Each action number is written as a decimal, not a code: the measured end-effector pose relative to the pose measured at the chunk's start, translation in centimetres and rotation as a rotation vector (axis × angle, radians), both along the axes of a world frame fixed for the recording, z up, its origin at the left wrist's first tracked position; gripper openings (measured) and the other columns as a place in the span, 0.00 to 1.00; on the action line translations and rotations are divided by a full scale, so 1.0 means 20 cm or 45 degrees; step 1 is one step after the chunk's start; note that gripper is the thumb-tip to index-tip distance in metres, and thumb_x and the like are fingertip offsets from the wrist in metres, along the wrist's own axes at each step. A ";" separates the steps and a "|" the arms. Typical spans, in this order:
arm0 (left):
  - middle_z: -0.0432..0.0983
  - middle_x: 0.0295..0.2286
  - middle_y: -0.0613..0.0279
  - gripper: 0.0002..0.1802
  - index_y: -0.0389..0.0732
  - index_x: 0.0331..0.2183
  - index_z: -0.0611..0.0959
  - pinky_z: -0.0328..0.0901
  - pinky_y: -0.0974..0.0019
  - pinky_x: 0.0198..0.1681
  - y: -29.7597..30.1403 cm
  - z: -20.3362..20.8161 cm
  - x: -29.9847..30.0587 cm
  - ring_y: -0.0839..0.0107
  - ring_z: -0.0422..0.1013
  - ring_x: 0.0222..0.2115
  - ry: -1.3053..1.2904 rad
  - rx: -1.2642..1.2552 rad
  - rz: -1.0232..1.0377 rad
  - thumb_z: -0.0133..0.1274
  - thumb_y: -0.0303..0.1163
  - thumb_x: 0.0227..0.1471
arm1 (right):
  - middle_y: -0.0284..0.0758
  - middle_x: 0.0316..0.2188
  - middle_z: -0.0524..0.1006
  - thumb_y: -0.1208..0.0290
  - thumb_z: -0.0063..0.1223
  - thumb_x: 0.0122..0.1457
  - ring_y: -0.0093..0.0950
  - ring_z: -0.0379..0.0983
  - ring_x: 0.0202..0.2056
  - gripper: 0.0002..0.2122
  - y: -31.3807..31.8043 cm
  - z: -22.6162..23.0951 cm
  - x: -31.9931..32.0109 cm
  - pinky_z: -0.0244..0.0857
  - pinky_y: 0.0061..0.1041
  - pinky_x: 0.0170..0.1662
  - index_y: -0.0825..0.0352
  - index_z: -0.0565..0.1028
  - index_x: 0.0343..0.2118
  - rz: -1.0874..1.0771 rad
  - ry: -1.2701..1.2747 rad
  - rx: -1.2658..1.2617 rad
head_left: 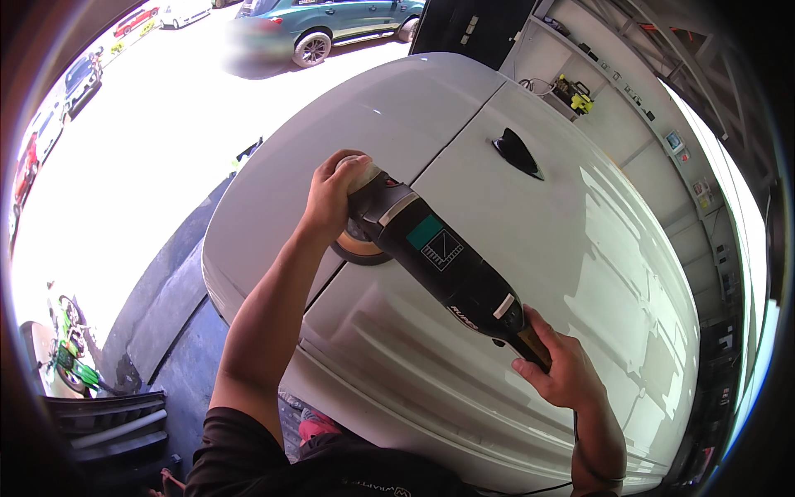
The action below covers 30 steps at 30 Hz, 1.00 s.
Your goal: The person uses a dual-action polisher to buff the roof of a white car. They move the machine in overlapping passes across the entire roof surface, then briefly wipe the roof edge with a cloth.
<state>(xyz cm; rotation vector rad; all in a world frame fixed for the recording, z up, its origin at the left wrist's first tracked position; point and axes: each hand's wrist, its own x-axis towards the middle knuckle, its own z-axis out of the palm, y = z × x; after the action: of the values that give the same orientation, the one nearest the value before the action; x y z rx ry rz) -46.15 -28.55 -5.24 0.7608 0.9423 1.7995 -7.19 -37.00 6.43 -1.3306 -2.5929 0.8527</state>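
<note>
A black car polisher (pixel 451 261) lies slantwise across the middle of the view, above the white car roof (pixel 546 224). My left hand (pixel 335 190) is wrapped over its head at the upper left end. My right hand (pixel 565 364) grips the narrow rear handle at the lower right end. Under the head, part of the round polishing pad (pixel 360 251) shows over a dark seam in the white panel. Whether the whole pad face touches the paint is hidden. A black shark-fin antenna (pixel 517 153) stands on the roof to the right of the polisher.
A power cord (pixel 575 431) hangs by my right wrist. Beyond the roof, a shelf along the wall holds a yellow-green tool (pixel 574 95). A teal car (pixel 331 25) stands outside at the far side. At left are a green motorcycle (pixel 73 352) and dark slatted parts (pixel 116 427).
</note>
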 end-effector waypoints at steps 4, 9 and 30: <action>0.75 0.36 0.53 0.19 0.31 0.44 0.78 0.72 0.62 0.41 0.30 0.04 -0.04 0.63 0.75 0.37 -0.002 -0.035 -0.005 0.54 0.36 0.57 | 0.49 0.38 0.81 0.66 0.57 0.60 0.48 0.80 0.41 0.33 0.23 0.01 -0.12 0.72 0.39 0.47 0.60 0.57 0.67 -0.138 -0.109 0.001; 0.76 0.35 0.51 0.22 0.30 0.45 0.78 0.75 0.62 0.35 0.72 0.04 -0.13 0.63 0.77 0.31 -0.059 -0.001 -0.058 0.57 0.36 0.54 | 0.49 0.36 0.82 0.64 0.58 0.60 0.49 0.80 0.39 0.30 0.54 -0.04 -0.30 0.73 0.41 0.45 0.62 0.60 0.63 -0.289 -0.212 0.061; 0.75 0.34 0.58 0.18 0.33 0.42 0.79 0.70 0.68 0.40 0.18 -0.03 -0.25 0.70 0.73 0.35 0.074 -0.043 0.227 0.55 0.38 0.57 | 0.45 0.30 0.81 0.63 0.64 0.53 0.45 0.81 0.34 0.31 0.65 0.01 -0.25 0.74 0.38 0.43 0.60 0.64 0.59 -0.017 -0.348 -0.102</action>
<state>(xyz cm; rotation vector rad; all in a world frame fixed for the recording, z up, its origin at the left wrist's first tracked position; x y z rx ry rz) -51.06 -25.03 -5.89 0.7302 1.1059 1.9182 -12.09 -24.08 6.63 -1.5865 -2.7727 0.8331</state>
